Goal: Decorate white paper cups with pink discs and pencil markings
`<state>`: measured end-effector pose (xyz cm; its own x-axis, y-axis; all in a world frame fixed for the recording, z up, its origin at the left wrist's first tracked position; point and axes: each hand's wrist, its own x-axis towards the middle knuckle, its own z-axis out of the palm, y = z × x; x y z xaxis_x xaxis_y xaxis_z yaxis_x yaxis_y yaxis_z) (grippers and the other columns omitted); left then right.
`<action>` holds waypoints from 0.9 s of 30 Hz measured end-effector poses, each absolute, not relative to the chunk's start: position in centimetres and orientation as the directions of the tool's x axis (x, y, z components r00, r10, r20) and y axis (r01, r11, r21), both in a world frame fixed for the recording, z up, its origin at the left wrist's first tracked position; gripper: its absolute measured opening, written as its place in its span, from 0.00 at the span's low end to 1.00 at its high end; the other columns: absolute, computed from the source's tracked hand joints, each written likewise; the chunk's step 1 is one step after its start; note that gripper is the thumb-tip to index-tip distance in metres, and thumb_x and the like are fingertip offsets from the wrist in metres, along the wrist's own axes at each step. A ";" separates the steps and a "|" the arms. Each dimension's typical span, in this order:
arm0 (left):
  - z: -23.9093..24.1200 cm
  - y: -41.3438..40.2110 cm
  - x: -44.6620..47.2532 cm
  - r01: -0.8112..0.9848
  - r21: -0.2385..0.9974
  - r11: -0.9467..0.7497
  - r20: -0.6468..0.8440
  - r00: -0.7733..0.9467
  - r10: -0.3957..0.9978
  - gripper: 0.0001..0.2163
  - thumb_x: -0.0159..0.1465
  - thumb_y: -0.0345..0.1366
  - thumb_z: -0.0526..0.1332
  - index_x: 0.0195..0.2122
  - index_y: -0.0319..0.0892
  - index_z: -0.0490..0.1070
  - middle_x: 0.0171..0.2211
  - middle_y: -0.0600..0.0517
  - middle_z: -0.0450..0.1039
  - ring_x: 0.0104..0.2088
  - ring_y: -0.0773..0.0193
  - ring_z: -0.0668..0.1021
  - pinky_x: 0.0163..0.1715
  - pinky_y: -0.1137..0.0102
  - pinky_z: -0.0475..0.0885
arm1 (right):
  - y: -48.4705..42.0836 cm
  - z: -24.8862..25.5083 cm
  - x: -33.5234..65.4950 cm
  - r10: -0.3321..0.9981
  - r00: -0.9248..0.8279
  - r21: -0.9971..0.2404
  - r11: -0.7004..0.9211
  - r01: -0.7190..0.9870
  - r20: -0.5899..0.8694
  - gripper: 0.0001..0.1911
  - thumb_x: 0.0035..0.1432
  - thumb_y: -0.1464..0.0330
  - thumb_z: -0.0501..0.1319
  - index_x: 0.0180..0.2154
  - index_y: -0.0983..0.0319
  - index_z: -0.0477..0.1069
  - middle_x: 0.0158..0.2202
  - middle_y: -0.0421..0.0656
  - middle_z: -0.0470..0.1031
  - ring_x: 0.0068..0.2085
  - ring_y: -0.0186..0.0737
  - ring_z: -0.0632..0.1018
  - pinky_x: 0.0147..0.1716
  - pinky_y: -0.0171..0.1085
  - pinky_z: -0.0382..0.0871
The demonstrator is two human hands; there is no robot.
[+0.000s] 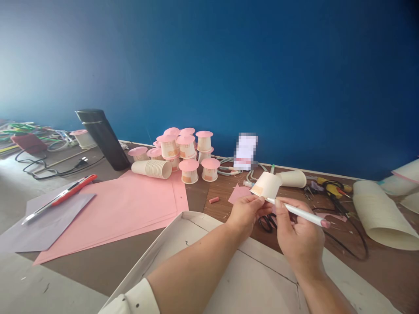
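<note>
A blue wall (pixel 209 65) rises behind a brown table (pixel 196 200), on which paper cups appear at several stages of decoration. Near the wall, left of centre, stands a cluster of capped cups (pixel 189 171), partly in two tiers; they are inverted under round pink paper tops, and several show an orange patch and thin drawn lines. These appear to be complete, as does, probably, another capped cup (pixel 83 138) set apart behind the black bottle (pixel 104 139). The working cup (pixel 266 183) is in the person's left hand (pixel 244 216), whose thumb and fingers pinch it near the rim; it is inverted, slightly tilted, and raised in front of the person, to the right of the cluster. The right hand (pixel 301 240) is closed around a white pen (pixel 304 213), its tip close to the cup's lower edge; whether it touches cannot be told. This cup bears an orange patch but no pink top, so by comparison with the capped cups its colouring is judged begun and its top outstanding; any drawn lines are too small to tell. A nested stack of cups (pixel 150 169), lying on its side by the pink sheets (pixel 131 209), shows no tops and looks undecorated where visible, suggesting that much of the supply is left. A red crayon stub (pixel 214 200) lies between cluster and hands.
</note>
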<state>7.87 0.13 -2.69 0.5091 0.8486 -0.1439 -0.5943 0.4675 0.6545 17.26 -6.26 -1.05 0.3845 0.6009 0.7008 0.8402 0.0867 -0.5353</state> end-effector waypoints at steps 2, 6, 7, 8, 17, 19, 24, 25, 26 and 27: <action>-2.8 0.2 7.9 -0.581 0.667 0.467 -0.145 0.513 0.846 0.12 0.53 0.38 0.72 0.29 0.32 0.76 0.29 0.46 0.76 0.31 0.66 0.77 0.51 0.64 0.71 | -6.2 -1.1 17.3 0.588 0.400 -0.544 0.083 0.835 0.703 0.19 0.63 0.54 0.55 0.37 0.62 0.76 0.33 0.47 0.79 0.31 0.40 0.77 0.31 0.37 0.69; -3.2 0.3 8.0 -0.566 0.694 0.445 -0.134 0.506 0.852 0.14 0.52 0.41 0.73 0.28 0.34 0.76 0.28 0.46 0.76 0.32 0.64 0.78 0.52 0.61 0.70 | -6.2 -1.2 17.3 0.598 0.409 -0.557 0.077 0.827 0.690 0.20 0.63 0.53 0.56 0.37 0.62 0.75 0.33 0.48 0.79 0.32 0.41 0.78 0.30 0.37 0.69; -3.3 0.4 8.1 -0.565 0.700 0.438 -0.133 0.499 0.856 0.14 0.52 0.41 0.73 0.28 0.34 0.76 0.28 0.46 0.76 0.32 0.64 0.78 0.52 0.61 0.70 | -6.2 -1.2 17.2 0.603 0.405 -0.555 0.077 0.828 0.687 0.20 0.63 0.53 0.56 0.36 0.62 0.75 0.33 0.48 0.79 0.32 0.41 0.78 0.30 0.36 0.69; -3.3 0.4 8.1 -0.564 0.704 0.432 -0.133 0.492 0.860 0.14 0.52 0.42 0.73 0.28 0.34 0.76 0.29 0.46 0.76 0.32 0.63 0.78 0.52 0.61 0.70 | -6.2 -1.2 17.2 0.608 0.401 -0.555 0.078 0.828 0.685 0.20 0.63 0.52 0.56 0.36 0.62 0.75 0.33 0.48 0.79 0.33 0.42 0.78 0.30 0.37 0.69; -2.2 0.1 7.5 -0.581 0.633 0.512 -0.232 0.488 0.842 0.05 0.61 0.30 0.65 0.30 0.33 0.75 0.28 0.47 0.75 0.30 0.68 0.77 0.46 0.68 0.72 | -6.7 -0.3 17.2 0.587 0.574 -0.703 -0.011 0.711 0.571 0.25 0.60 0.47 0.56 0.36 0.62 0.75 0.27 0.46 0.77 0.27 0.41 0.76 0.28 0.38 0.67; -2.0 0.0 7.4 -0.586 0.625 0.517 -0.232 0.492 0.839 0.05 0.62 0.29 0.64 0.30 0.32 0.75 0.28 0.47 0.74 0.30 0.69 0.77 0.47 0.68 0.71 | -6.7 -0.1 17.2 0.585 0.623 -0.740 -0.056 0.670 0.520 0.27 0.59 0.45 0.56 0.35 0.62 0.75 0.24 0.45 0.75 0.25 0.41 0.75 0.28 0.38 0.66; -2.1 0.0 7.4 -0.576 0.634 0.515 -0.214 0.510 0.833 0.08 0.59 0.33 0.68 0.29 0.33 0.74 0.29 0.47 0.75 0.30 0.68 0.77 0.49 0.65 0.71 | -6.5 -0.3 17.4 0.590 0.619 -0.730 -0.072 0.680 0.519 0.27 0.58 0.44 0.56 0.34 0.62 0.75 0.25 0.45 0.76 0.26 0.42 0.75 0.30 0.39 0.66; -2.2 0.1 7.5 -0.576 0.636 0.513 -0.210 0.511 0.833 0.08 0.59 0.33 0.68 0.28 0.33 0.74 0.29 0.47 0.75 0.30 0.68 0.76 0.49 0.64 0.71 | -6.5 -0.4 17.4 0.593 0.608 -0.721 -0.065 0.690 0.528 0.27 0.58 0.44 0.56 0.35 0.61 0.75 0.25 0.44 0.76 0.26 0.42 0.75 0.30 0.39 0.66; -2.2 0.1 7.5 -0.576 0.637 0.512 -0.206 0.513 0.833 0.08 0.59 0.34 0.68 0.28 0.33 0.74 0.29 0.47 0.75 0.30 0.68 0.76 0.49 0.65 0.71 | -6.5 -0.5 17.4 0.595 0.598 -0.712 -0.060 0.699 0.537 0.26 0.58 0.45 0.57 0.35 0.61 0.75 0.25 0.44 0.76 0.27 0.42 0.76 0.30 0.39 0.66; -2.2 0.1 7.5 -0.576 0.638 0.511 -0.203 0.515 0.833 0.08 0.60 0.33 0.68 0.28 0.33 0.74 0.29 0.47 0.75 0.30 0.68 0.77 0.49 0.65 0.71 | -6.5 -0.6 17.4 0.594 0.589 -0.704 -0.053 0.708 0.548 0.26 0.58 0.45 0.57 0.34 0.61 0.75 0.25 0.44 0.76 0.27 0.42 0.76 0.30 0.38 0.66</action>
